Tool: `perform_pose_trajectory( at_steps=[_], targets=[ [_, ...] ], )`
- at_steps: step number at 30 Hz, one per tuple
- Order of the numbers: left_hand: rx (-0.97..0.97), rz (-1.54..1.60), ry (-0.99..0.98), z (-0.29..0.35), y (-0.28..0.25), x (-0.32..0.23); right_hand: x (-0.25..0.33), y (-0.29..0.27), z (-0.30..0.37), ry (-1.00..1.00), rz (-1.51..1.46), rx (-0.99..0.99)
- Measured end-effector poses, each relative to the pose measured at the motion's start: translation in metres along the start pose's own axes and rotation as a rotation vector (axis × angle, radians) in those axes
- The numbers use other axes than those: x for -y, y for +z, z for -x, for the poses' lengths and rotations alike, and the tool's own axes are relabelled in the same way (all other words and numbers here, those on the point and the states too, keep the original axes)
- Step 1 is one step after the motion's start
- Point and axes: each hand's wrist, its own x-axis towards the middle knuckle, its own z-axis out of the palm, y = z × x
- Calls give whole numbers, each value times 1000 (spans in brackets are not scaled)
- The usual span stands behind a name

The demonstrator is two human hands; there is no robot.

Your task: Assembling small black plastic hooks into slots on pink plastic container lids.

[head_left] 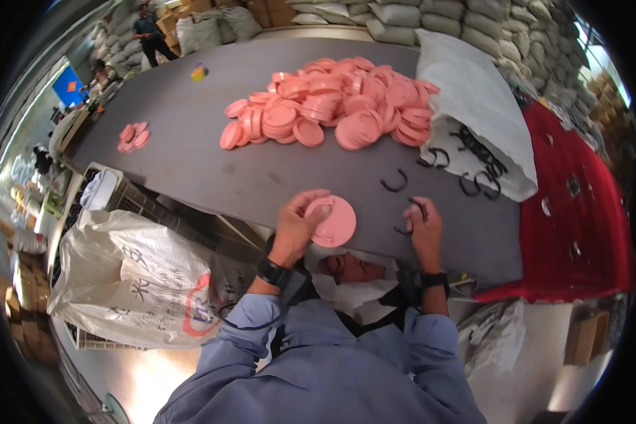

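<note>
In my left hand (297, 225) is a round pink plastic lid (338, 222), gripped at its left side with the thumb over its face. My right hand (425, 230) pinches a black curved handle (411, 210), partly hidden by the fingers. Both hands are over the near edge of the grey table (261, 184), apart from each other. Beyond them, a single black C-shaped handle (396, 182) lies on the tabletop. More black handles (482, 157) spill from the mouth of a white woven sack (473, 92) on the right. A large heap of pink lids (332, 99) covers the table's far middle.
Several pink lids (133, 136) lie at the table's left. A small multicoloured object (199, 71) sits farther back. Red cloth (572, 205) drapes the right end. Below my hands hangs an open bag (360, 286) with pink pieces. A woven sack (134, 275) covers crates on the left.
</note>
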Motion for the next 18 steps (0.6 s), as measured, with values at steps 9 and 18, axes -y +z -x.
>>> perform_pose_trajectory(
  at_steps=[9, 18],
  targets=[
    [95, -164, 144, 16, 26, -3, 106, 48, 29, -317, 322, 66],
    [189, -235, 204, 23, 33, 3, 82, 74, 46, -350, 417, 87]
  ],
)
